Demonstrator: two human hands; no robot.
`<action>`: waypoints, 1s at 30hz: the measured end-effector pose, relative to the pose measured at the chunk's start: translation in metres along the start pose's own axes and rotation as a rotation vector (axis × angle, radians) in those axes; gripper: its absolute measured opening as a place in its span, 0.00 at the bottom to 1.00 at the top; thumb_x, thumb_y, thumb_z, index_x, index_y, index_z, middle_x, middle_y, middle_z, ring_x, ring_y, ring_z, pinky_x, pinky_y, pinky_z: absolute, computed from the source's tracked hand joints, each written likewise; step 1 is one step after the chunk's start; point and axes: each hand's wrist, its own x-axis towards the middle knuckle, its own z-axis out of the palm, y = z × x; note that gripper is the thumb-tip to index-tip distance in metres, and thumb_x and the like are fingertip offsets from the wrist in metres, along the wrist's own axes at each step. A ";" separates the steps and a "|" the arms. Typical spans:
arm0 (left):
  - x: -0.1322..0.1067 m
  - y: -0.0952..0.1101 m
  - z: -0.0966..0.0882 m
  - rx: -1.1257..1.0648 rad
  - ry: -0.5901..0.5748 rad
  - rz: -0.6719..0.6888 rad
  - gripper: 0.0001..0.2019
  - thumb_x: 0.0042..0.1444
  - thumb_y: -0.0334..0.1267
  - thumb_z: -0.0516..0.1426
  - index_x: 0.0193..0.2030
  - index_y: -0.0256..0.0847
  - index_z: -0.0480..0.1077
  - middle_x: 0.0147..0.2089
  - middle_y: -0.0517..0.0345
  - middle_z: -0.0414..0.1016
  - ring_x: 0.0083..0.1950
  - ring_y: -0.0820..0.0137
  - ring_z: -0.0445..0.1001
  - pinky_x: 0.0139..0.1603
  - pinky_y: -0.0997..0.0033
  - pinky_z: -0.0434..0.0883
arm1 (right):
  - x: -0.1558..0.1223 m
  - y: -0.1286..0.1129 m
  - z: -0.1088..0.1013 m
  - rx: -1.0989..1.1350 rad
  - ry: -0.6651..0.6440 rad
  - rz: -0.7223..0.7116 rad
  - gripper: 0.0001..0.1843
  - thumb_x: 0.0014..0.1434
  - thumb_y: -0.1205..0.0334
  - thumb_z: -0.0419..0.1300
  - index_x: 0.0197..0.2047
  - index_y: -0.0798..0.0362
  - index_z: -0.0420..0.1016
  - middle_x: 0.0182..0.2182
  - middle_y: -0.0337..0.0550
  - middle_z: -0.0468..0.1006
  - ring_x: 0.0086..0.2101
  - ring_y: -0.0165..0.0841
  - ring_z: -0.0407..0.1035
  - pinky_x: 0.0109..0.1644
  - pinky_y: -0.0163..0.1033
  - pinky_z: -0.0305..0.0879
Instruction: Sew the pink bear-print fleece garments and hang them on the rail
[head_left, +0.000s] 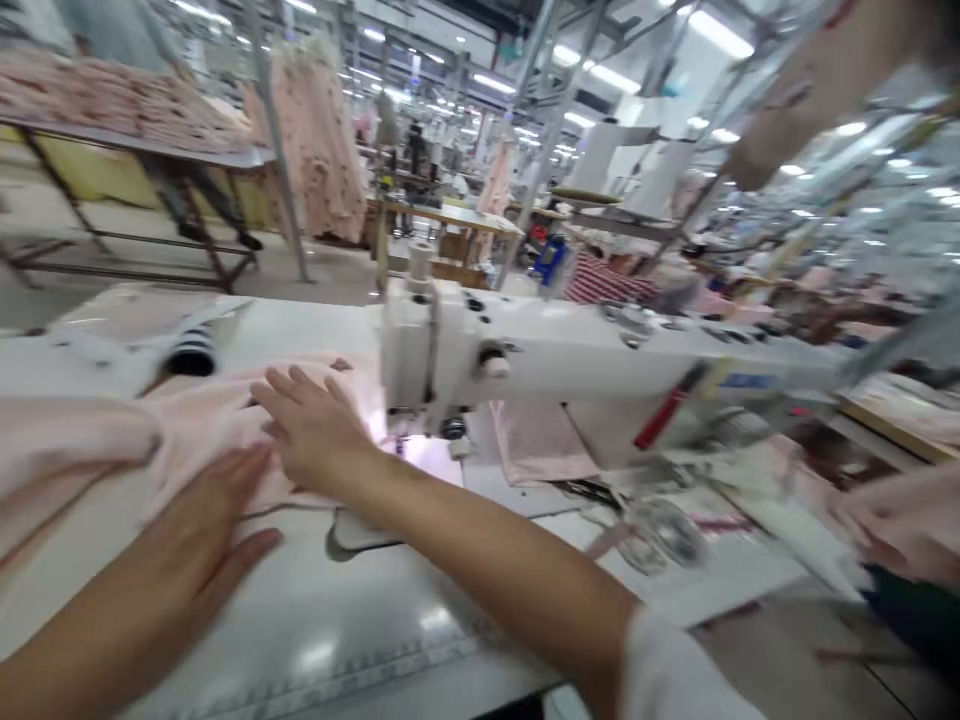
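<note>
Since both my hands lie open, nothing is pinched between my fingers: my right hand (319, 430) spreads flat on the pink cloth (225, 430) just beside the sewing machine (442, 345), and my left hand (172, 540) presses down at the cloth's edge on the white table (315, 600). The cloth sits under my palms, reaching in toward the machine. If my right fingers strayed closer, the needle could catch them; with too little pressure, the cloth could slide or bunch, and the seam could wander.
</note>
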 end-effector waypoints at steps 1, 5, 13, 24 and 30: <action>-0.020 -0.007 -0.011 0.069 -0.021 0.008 0.36 0.60 0.49 0.48 0.69 0.58 0.29 0.71 0.60 0.43 0.67 0.50 0.54 0.63 0.45 0.54 | -0.015 0.000 0.007 0.025 -0.004 -0.058 0.22 0.68 0.63 0.45 0.63 0.56 0.53 0.65 0.44 0.54 0.64 0.35 0.44 0.65 0.48 0.49; -0.054 -0.003 -0.065 0.253 -0.231 -0.045 0.26 0.56 0.49 0.54 0.61 0.49 0.61 0.60 0.47 0.66 0.56 0.48 0.68 0.50 0.48 0.67 | -0.094 0.014 0.022 0.102 -0.027 -0.166 0.25 0.64 0.52 0.51 0.60 0.58 0.60 0.62 0.50 0.61 0.61 0.43 0.51 0.62 0.56 0.50; 0.019 0.033 -0.054 0.062 -0.266 0.130 0.23 0.62 0.48 0.51 0.60 0.39 0.60 0.64 0.43 0.58 0.65 0.55 0.56 0.62 0.50 0.56 | -0.120 0.004 -0.005 0.210 -0.018 -0.165 0.05 0.59 0.58 0.58 0.38 0.49 0.73 0.37 0.41 0.75 0.37 0.36 0.68 0.38 0.43 0.65; 0.073 0.071 -0.024 0.117 -0.188 0.200 0.06 0.57 0.33 0.51 0.33 0.37 0.69 0.33 0.54 0.68 0.33 0.66 0.66 0.33 0.65 0.63 | -0.114 0.064 0.013 -0.170 -0.016 -0.051 0.15 0.64 0.60 0.50 0.52 0.45 0.70 0.30 0.41 0.69 0.30 0.33 0.64 0.34 0.38 0.57; 0.068 0.070 0.003 0.077 0.051 0.550 0.09 0.57 0.28 0.49 0.28 0.38 0.66 0.30 0.57 0.66 0.32 0.70 0.61 0.32 0.68 0.59 | -0.119 0.075 0.019 -0.173 -0.025 -0.007 0.14 0.66 0.62 0.46 0.38 0.49 0.72 0.29 0.39 0.69 0.29 0.30 0.65 0.38 0.38 0.58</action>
